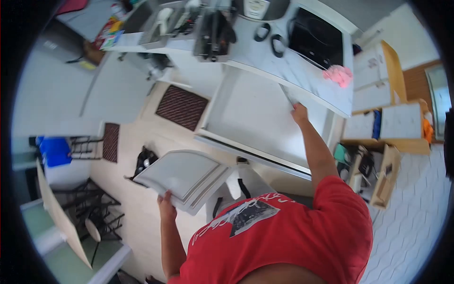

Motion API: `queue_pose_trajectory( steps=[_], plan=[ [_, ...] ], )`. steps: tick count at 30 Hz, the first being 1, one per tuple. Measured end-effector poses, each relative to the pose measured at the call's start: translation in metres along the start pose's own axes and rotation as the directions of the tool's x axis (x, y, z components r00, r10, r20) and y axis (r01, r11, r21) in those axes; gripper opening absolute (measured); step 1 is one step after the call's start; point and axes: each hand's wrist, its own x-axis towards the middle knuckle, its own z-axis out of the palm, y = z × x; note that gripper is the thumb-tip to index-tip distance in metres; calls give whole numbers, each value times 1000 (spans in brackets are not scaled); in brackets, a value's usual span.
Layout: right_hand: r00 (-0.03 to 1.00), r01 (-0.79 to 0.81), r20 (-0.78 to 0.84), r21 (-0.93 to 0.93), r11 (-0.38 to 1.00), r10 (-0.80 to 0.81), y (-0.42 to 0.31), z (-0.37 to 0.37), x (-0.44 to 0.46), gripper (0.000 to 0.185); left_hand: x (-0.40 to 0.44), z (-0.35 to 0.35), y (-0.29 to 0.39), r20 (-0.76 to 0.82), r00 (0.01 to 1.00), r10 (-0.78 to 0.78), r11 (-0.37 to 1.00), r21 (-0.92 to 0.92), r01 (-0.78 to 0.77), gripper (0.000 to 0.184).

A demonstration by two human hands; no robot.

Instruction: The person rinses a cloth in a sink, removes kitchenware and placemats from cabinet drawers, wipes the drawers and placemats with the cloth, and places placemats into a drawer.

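**Right hand in the open drawer, left hand bearing a stack of pale panels**

The right arm reaches forward from the red sleeve, nearly straight, over the front of the drawer point(255, 113). The right hand point(299, 112) is closed on the near end of a thin grey strip point(286, 94) inside it; the exact finger placing is too small to tell. The left arm is held out low on the other side, and the left hand point(166, 202) pinches the near edge of a stack of panels point(177, 173), which hangs above the floor, left of the drawer.

The strip's long axis slants from the right hand away and leftward, its far end meeting the counter's edge. The stack lies tilted, its curved edge facing away from the body; the lines along its near right side run away and to the right.

The marble-patterned counter point(309, 85) overhangs the drawer's far part and hides what lies beneath. On it are a black cooktop point(316, 35), a crumpled pink cloth point(338, 75) and, farther left, a dark utensil holder point(215, 35). A dark mat point(182, 107) lies on the floor left of the drawer, and a black bag point(144, 160) shows just beyond the stack.
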Motion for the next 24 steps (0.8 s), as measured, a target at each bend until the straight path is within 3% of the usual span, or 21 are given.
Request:
queue_pose_trajectory(
  steps=[2,3,4,6,8,10,11,12,13,14,15,16,17,18,19,20,21,22,23,24],
  plan=[
    [985,171,-29,14,985,-170,8,15,-18,7,-14,11,7,-42,999,0,999,35,1,31],
    [992,41,111,181,983,-62,3,13,-30,11,-13,3,4,47,999,5,999,53,-7,30],
    [983,171,14,319,932,-185,-9,4,-45,8,-16,11,10,7,1000,-2,998,58,1,30],
    [975,-136,223,573,808,7,-26,-4,-64,8,-8,12,4,23,999,-41,999,3,41,32],
    [984,-14,143,653,757,-105,-77,-59,-65,10,-6,15,5,39,998,-58,998,-32,59,33],
    [992,119,-38,655,747,-124,-115,-95,-34,13,-4,20,5,32,996,-85,995,-49,86,34],
    [993,117,-78,754,646,-89,-131,-100,-7,12,4,22,6,30,995,-94,995,-43,95,34],
    [992,122,-80,712,691,-93,-138,-95,24,13,8,22,5,76,994,-80,995,-52,84,35],
    [981,189,-169,720,668,-95,-151,-101,44,14,9,24,6,107,992,-66,997,-39,71,36],
    [963,244,-247,635,733,-106,-148,-86,73,15,11,28,8,138,989,-58,998,-28,63,37],
    [969,202,-236,598,775,-71,-159,-109,74,16,14,30,8,124,990,-70,997,-24,74,38],
    [934,233,-355,528,817,-37,-154,-119,79,13,17,31,10,104,991,-80,996,-20,83,40],
    [869,192,-482,535,823,111,-140,-125,87,10,17,34,15,129,986,-105,994,-17,108,42],
    [702,257,-705,387,885,105,-108,-134,98,7,17,35,18,163,979,-123,992,-20,127,43],
    [634,137,-747,363,921,200,-72,-147,104,10,18,33,17,154,981,-122,992,-4,124,43],
    [472,-123,-801,355,927,369,-47,-164,107,15,19,31,17,140,983,-117,993,10,116,43],
    [471,-142,-798,352,925,376,-28,-169,114,15,20,29,17,145,981,-130,992,25,127,43],
    [248,-483,-776,419,769,579,-9,-171,122,18,19,26,17,157,978,-140,990,50,134,43],
    [-33,-731,-740,476,488,672,11,-171,126,23,18,24,16,166,974,-153,987,73,143,44],
    [-30,-745,-741,464,479,671,40,-166,126,23,18,21,15,161,972,-170,984,87,157,44]
  ],
)
